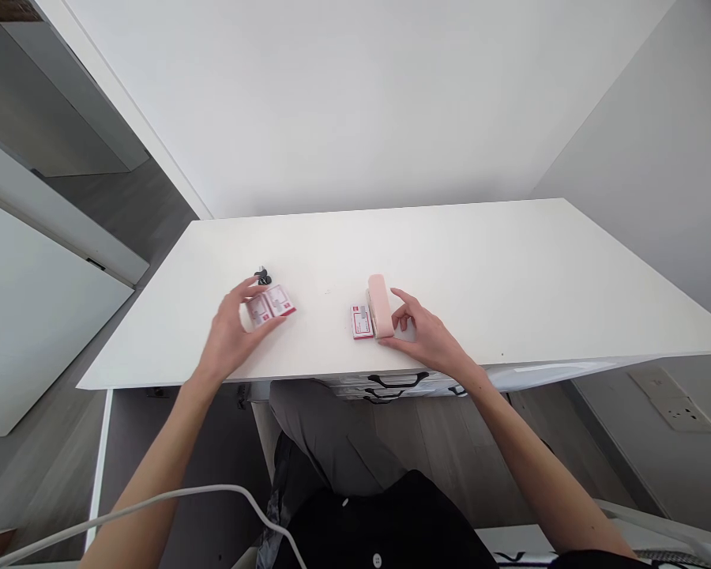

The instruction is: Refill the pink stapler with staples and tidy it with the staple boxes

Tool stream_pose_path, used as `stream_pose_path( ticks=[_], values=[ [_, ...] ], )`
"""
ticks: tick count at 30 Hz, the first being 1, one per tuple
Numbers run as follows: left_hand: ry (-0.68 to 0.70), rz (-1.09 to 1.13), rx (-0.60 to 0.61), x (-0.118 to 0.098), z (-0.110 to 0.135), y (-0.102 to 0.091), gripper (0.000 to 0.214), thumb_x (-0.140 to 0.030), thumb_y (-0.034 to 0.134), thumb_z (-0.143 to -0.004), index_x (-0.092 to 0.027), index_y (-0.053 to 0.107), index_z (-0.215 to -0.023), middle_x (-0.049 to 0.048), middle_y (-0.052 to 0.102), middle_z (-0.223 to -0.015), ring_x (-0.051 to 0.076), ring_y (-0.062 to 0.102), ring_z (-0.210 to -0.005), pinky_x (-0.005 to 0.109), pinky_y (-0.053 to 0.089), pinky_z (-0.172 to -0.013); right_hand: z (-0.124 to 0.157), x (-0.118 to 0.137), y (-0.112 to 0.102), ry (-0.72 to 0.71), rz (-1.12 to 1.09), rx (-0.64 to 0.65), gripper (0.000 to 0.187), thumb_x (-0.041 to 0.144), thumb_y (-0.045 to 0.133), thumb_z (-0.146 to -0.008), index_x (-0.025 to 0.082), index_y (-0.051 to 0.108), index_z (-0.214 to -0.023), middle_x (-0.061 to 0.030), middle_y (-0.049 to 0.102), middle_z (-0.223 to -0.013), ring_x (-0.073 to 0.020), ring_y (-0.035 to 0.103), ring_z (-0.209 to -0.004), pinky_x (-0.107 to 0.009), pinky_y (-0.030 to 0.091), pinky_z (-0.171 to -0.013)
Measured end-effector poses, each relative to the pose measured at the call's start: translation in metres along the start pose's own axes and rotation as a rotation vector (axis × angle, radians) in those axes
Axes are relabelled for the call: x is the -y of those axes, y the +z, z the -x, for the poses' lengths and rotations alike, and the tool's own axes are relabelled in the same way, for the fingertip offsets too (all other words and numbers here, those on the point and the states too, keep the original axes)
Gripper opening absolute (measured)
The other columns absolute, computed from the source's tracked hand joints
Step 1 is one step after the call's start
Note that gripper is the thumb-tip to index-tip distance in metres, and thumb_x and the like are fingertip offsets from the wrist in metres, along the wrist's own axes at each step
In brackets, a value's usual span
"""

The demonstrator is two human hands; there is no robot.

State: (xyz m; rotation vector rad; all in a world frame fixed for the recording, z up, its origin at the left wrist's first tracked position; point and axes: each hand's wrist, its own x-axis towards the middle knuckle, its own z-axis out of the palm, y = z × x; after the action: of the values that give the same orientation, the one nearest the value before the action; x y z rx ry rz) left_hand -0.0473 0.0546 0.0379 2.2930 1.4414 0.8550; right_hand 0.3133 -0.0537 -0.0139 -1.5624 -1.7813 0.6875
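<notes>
A pink stapler [380, 306] lies on the white desk [509, 269], with a small red-and-white staple box [361, 322] right beside it on the left. My right hand [422, 332] rests just right of the stapler, fingers spread and touching its side. Two more red-and-white staple boxes [271, 303] lie side by side further left. My left hand [232, 330] hovers at them, fingers apart, thumb and fingertips next to the nearer box. A small black clip [263, 276] sits just behind those boxes.
The desk stands against a white wall, its right end near a grey wall. Drawer handles [396, 382] show under the front edge. A white cable [171, 498] crosses below my left arm. My lap sits under the desk.
</notes>
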Motion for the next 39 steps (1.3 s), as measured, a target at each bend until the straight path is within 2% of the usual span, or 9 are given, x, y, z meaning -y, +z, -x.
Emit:
stream_pose_path(
  ticks=[3,6,12,17,21,27,32,36,39],
  values=[
    [0.111,0.037,0.143,-0.033,-0.005,0.022,0.070,-0.060,0.074,-0.092,-0.029,0.050,-0.150,0.0098,0.060,-0.154,0.032,0.053,-0.145,0.052,0.043,-0.120,-0.001,0.000,-0.001,-0.004,-0.006,0.001,0.083,0.054,0.072,-0.094,0.030,0.032,-0.163,-0.0043,0.072,-0.109,-0.0264,0.065,-0.096,-0.045,0.054,-0.094],
    [0.209,0.068,0.277,-0.060,-0.012,0.042,0.078,-0.058,0.073,-0.094,-0.033,0.039,-0.159,0.0075,0.064,-0.148,0.032,0.054,-0.141,0.053,0.044,-0.119,-0.002,-0.002,0.000,-0.016,-0.010,0.005,0.082,0.053,0.072,-0.095,0.030,0.033,-0.162,-0.0038,0.072,-0.109,-0.0258,0.065,-0.096,-0.045,0.053,-0.095],
    [0.316,0.061,0.391,-0.073,-0.020,0.068,0.082,-0.058,0.072,-0.094,-0.035,0.034,-0.163,0.0084,0.064,-0.147,0.036,0.054,-0.137,0.057,0.047,-0.114,-0.003,-0.004,0.000,-0.037,-0.002,0.011,0.079,0.053,0.071,-0.096,0.029,0.034,-0.161,-0.0041,0.073,-0.110,-0.0262,0.066,-0.098,-0.045,0.054,-0.096],
    [0.345,0.077,0.360,-0.071,-0.020,0.068,0.086,-0.060,0.075,-0.091,-0.038,0.032,-0.163,0.0104,0.057,-0.154,0.036,0.056,-0.136,0.059,0.046,-0.115,-0.004,-0.003,-0.001,-0.040,0.009,0.012,0.079,0.053,0.071,-0.096,0.031,0.034,-0.162,-0.0045,0.074,-0.110,-0.0272,0.067,-0.099,-0.046,0.054,-0.096],
    [0.369,0.122,0.299,-0.083,-0.021,0.069,0.089,-0.058,0.078,-0.091,-0.040,0.030,-0.163,0.0117,0.047,-0.162,0.034,0.058,-0.137,0.055,0.047,-0.116,-0.003,-0.002,-0.002,-0.042,0.007,0.013,0.078,0.053,0.071,-0.096,0.030,0.036,-0.161,-0.0043,0.073,-0.108,-0.0270,0.067,-0.099,-0.046,0.054,-0.097],
    [0.470,0.151,0.308,-0.100,-0.026,0.088,0.093,-0.063,0.074,-0.091,-0.040,0.024,-0.166,0.0136,0.040,-0.166,0.037,0.048,-0.149,0.057,0.046,-0.119,-0.003,0.000,-0.003,-0.038,-0.006,0.007,0.076,0.055,0.070,-0.096,0.029,0.037,-0.160,-0.0047,0.074,-0.110,-0.0258,0.067,-0.098,-0.044,0.054,-0.095],
    [0.456,0.143,0.217,-0.091,-0.025,0.092,0.088,-0.065,0.070,-0.093,-0.038,0.027,-0.165,0.0145,0.030,-0.172,0.037,0.031,-0.160,0.059,0.038,-0.126,-0.004,0.001,-0.003,-0.041,-0.001,0.000,0.075,0.052,0.071,-0.096,0.029,0.038,-0.159,-0.0046,0.074,-0.109,-0.0259,0.067,-0.098,-0.044,0.054,-0.096],
    [0.310,0.063,0.038,-0.061,-0.030,0.081,0.053,-0.052,0.054,-0.106,-0.030,0.044,-0.153,0.0138,0.047,-0.161,0.031,0.040,-0.154,0.055,0.035,-0.127,-0.004,-0.001,-0.001,-0.035,0.005,-0.006,0.077,0.052,0.073,-0.094,0.030,0.038,-0.159,-0.0036,0.073,-0.108,-0.0258,0.067,-0.097,-0.045,0.054,-0.097],
    [0.146,-0.093,-0.111,-0.030,-0.039,0.067,0.044,-0.045,0.052,-0.105,-0.024,0.052,-0.144,0.0155,0.053,-0.153,0.031,0.045,-0.148,0.054,0.034,-0.126,-0.004,-0.004,0.000,-0.034,0.003,-0.003,0.078,0.052,0.073,-0.094,0.032,0.037,-0.160,-0.0032,0.073,-0.108,-0.0258,0.068,-0.097,-0.045,0.054,-0.095]
  ],
)
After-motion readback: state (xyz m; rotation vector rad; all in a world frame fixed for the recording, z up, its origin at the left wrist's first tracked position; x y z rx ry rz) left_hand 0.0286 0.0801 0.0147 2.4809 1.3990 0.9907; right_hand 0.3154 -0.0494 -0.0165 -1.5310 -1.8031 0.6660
